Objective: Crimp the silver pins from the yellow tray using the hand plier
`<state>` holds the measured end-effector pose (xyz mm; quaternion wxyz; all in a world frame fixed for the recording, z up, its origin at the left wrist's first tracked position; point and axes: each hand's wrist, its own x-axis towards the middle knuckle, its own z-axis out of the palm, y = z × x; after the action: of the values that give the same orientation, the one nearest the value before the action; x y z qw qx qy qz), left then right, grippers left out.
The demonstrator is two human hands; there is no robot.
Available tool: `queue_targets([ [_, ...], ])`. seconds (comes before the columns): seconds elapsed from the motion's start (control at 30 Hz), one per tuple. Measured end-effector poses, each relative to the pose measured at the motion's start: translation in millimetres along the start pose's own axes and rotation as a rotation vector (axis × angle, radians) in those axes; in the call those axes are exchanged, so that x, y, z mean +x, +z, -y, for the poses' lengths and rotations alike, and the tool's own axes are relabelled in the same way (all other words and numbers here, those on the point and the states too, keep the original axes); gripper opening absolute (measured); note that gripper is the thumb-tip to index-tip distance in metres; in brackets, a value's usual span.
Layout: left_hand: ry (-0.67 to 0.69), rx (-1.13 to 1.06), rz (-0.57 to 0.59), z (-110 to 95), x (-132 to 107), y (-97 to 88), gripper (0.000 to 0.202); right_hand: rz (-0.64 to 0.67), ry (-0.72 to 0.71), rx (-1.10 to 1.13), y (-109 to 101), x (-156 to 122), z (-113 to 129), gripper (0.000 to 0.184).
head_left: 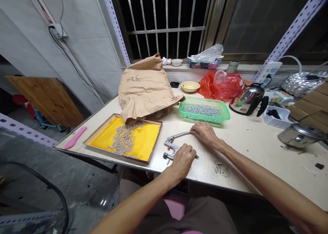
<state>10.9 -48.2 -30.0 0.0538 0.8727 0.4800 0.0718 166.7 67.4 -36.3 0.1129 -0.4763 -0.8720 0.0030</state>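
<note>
A small metal hand press (171, 146) with a long lever handle lies on the white table (246, 141). My left hand (183, 160) is closed over its base near the table's front edge. My right hand (205, 132) rests on the far end of the lever, fingers curled over it. Left of the press, a yellow-lined tray (151, 138) holds several small metal parts (124, 140). Behind the press, a green basket (205, 111) holds more metal parts.
A brown paper sack (146, 87) slumps over the tray's back edge. A pink tool (75, 137) lies at the table's left corner. A kettle (249, 99), red plastic bag (222, 85), yellow bowl (190, 86) and steel pot (301, 135) stand at the back and right.
</note>
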Motion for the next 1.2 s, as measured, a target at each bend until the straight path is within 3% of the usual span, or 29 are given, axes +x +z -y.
queue_targets([
  [0.13, -0.001, -0.005, -0.035, 2.2, 10.6, 5.3, 0.017, 0.002, 0.035, -0.014, -1.3, -0.6, -7.1, 0.02],
  [0.27, -0.047, -0.072, -0.152, -14.0, 3.9, 17.1, 0.02, 0.042, 0.006, -0.065, -14.8, -2.4, 17.6, 0.021],
  [0.33, -0.011, -0.138, -0.219, -30.8, -9.8, 23.1, 0.023, 0.056, -0.138, -0.006, -21.7, -2.8, 42.9, 0.022],
  [0.43, 0.147, -0.244, -0.245, -55.2, -42.4, 27.4, 0.017, 0.167, -0.471, 0.107, -26.3, -3.4, 84.0, 0.02],
  [0.5, 0.217, -0.293, -0.271, -58.0, -68.1, 23.7, 0.015, 0.245, -0.658, 0.116, -25.5, -5.1, 105.2, 0.018],
  [0.6, 0.118, -0.327, -0.367, -28.9, -103.3, 4.8, 0.018, 0.227, -0.769, 0.079, -21.8, -12.3, 123.3, 0.01],
  [0.77, -0.397, -0.16, -0.494, 66.7, -141.4, -46.3, 0.019, 0.13, -0.799, 0.062, -4.0, -32.4, 130.9, 0.014],
  [0.87, -0.529, -0.052, -0.462, 109.8, -149.0, -66.4, 0.021, 0.07, -0.776, 0.061, 11.7, -38.9, 132.0, 0.013],
  [1.03, -0.643, 0.068, -0.285, 142.0, -134.9, -71.8, 0.024, 0.012, -0.759, 0.095, 15.5, -43.5, 138.0, 0.015],
  [1.2, -0.732, 0.156, -0.193, 160.5, -113.6, -65.7, 0.024, -0.135, -0.628, 0.18, -16.6, -30.0, 118.3, 0.025],
])
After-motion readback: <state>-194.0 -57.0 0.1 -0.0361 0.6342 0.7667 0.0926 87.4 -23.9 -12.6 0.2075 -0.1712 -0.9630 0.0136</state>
